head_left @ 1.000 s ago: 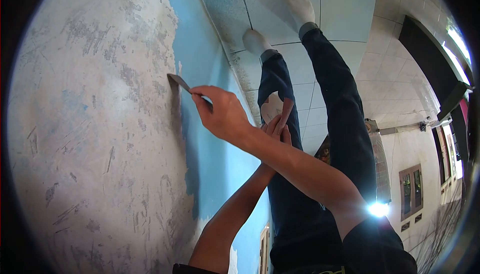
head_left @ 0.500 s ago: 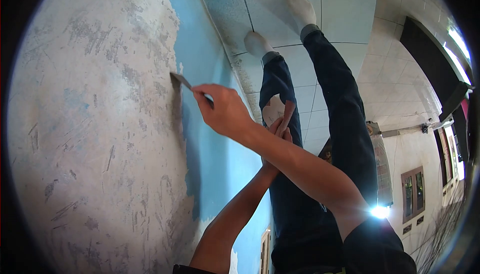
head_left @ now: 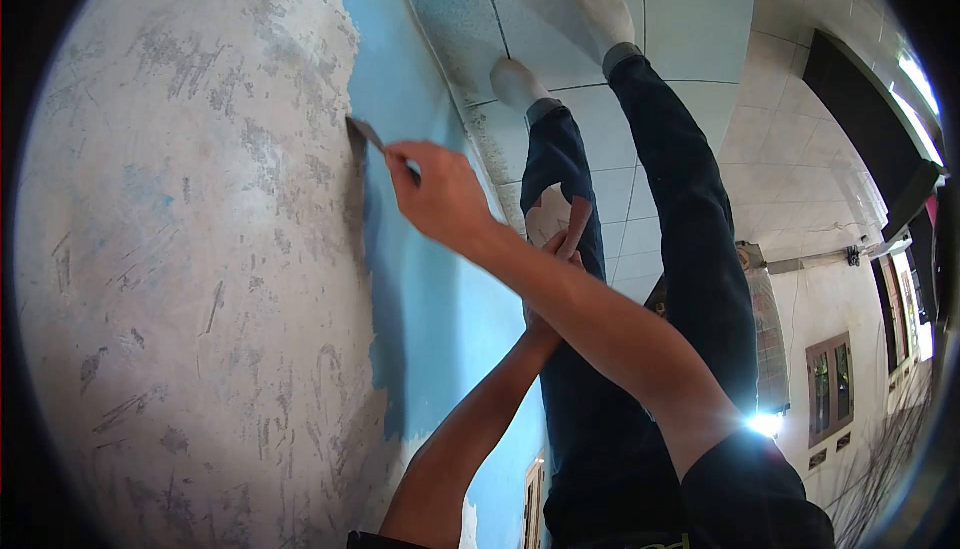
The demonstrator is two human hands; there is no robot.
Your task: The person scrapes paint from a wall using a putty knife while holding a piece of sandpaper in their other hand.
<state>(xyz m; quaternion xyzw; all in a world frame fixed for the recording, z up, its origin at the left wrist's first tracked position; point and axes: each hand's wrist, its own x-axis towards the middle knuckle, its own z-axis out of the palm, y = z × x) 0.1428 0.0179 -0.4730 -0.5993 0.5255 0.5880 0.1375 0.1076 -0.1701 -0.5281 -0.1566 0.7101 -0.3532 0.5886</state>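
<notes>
My right hand (head_left: pixel 440 194) is closed around a scraper (head_left: pixel 368 135). The blade's tip is at the wall (head_left: pixel 200 249), right along the ragged border between the scraped, pale surface and the blue paint (head_left: pixel 420 279). Behind my right forearm, my left hand (head_left: pixel 562 254) grips a curled piece of sandpaper (head_left: pixel 548 217), with a whitish back and a reddish-brown face. Part of that hand is hidden by the right arm.
Below the wall lies a tiled floor (head_left: pixel 560 9), where my two feet (head_left: pixel 605 17) stand in light socks. To the right are a pale wall with a window (head_left: pixel 830 389) and a dark ledge (head_left: pixel 865 119). A bright light glares by my right sleeve.
My right hand and the scraper have shifted a little upward in the picture along the paint border. My left hand with the sandpaper has hardly moved.
</notes>
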